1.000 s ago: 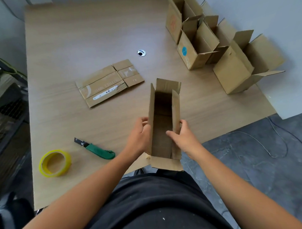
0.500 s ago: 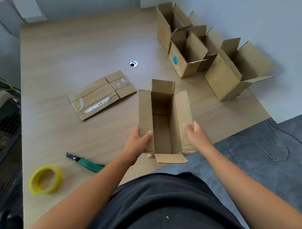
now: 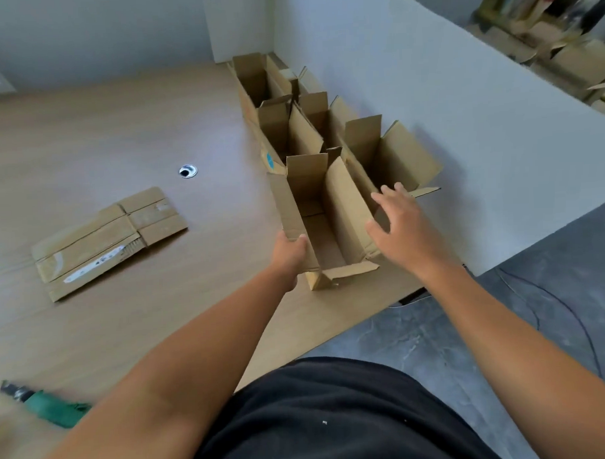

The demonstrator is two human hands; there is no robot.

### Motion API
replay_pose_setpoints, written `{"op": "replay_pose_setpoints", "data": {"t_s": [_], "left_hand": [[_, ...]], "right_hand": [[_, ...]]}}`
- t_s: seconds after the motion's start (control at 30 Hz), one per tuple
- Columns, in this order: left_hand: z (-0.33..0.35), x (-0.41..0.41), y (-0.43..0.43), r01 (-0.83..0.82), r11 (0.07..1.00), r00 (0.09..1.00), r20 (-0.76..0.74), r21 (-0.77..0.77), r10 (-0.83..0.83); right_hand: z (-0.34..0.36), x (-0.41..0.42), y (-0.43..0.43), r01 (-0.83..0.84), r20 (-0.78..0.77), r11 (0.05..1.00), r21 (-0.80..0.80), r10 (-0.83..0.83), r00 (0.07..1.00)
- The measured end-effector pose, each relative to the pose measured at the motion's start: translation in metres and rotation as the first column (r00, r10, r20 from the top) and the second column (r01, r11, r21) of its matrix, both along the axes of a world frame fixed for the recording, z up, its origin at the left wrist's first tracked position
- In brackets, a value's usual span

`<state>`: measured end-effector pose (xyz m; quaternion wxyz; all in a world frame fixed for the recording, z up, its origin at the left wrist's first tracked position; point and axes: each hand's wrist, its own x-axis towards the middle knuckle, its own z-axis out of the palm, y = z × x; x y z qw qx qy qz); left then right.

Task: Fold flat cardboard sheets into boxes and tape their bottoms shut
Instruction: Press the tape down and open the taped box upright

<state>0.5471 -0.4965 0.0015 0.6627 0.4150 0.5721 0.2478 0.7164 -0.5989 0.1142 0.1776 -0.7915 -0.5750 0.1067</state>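
An opened cardboard box (image 3: 341,207) stands upright on the wooden table (image 3: 119,139), its top flaps spread, at the near end of a row of finished boxes. My left hand (image 3: 290,252) grips the near end of its left wall, thumb inside the rim. My right hand (image 3: 402,226) hovers just off the box's right flap with fingers spread and holds nothing. A flat stack of folded cardboard sheets (image 3: 106,241) lies to the left on the table.
Several open boxes (image 3: 290,126) line the white partition wall (image 3: 479,120) behind the held box. A green-handled cutter (image 3: 48,404) lies at the near left. A cable hole (image 3: 188,171) sits mid-table. The table's edge runs just right of the box, grey floor beyond.
The box has moved forward and right, up to the row of finished boxes. My right hand has let go of its right wall and opened. The tape roll has left the view.
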Motion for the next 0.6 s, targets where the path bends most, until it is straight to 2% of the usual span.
{"op": "replay_pose_setpoints", "data": {"t_s": [0.13, 0.2, 0.23, 0.3, 0.4, 0.47, 0.5, 0.6], "left_hand": [[0.002, 0.04, 0.002, -0.036, 0.998, 0.999, 0.015, -0.053, 0.037], [0.008, 0.046, 0.0, -0.002, 0.998, 1.0, 0.017, -0.07, 0.003], [0.01, 0.044, 0.002, 0.018, 0.999, 1.0, -0.019, -0.046, -0.019], [0.014, 0.029, 0.009, 0.043, 0.996, 0.982, -0.187, 0.077, -0.028], [0.02, -0.015, 0.024, 0.088, 0.954, 0.912, -0.408, 0.288, 0.039], [0.023, -0.054, 0.034, 0.173, 0.905, 0.844, -0.532, 0.388, 0.067], [0.023, -0.075, 0.04, 0.241, 0.877, 0.777, -0.624, 0.416, 0.082], [0.028, -0.139, 0.057, 0.365, 0.859, 0.556, -0.824, 0.359, 0.108]], "right_hand": [[0.003, 0.028, 0.013, -0.094, 0.034, 0.991, -0.093, 0.097, 0.995], [0.001, 0.033, 0.023, -0.157, 0.052, 0.982, -0.1, 0.163, 0.985], [0.0, 0.033, 0.029, -0.198, 0.051, 0.976, -0.091, 0.203, 0.978], [-0.001, 0.026, 0.045, -0.268, 0.038, 0.96, -0.078, 0.272, 0.962], [-0.005, -0.002, 0.071, -0.374, 0.033, 0.923, -0.084, 0.378, 0.925], [-0.01, -0.034, 0.088, -0.44, 0.015, 0.892, -0.101, 0.443, 0.896], [-0.013, -0.051, 0.097, -0.464, 0.004, 0.879, -0.109, 0.467, 0.884], [-0.026, -0.106, 0.134, -0.503, -0.037, 0.851, -0.149, 0.504, 0.863]]}}
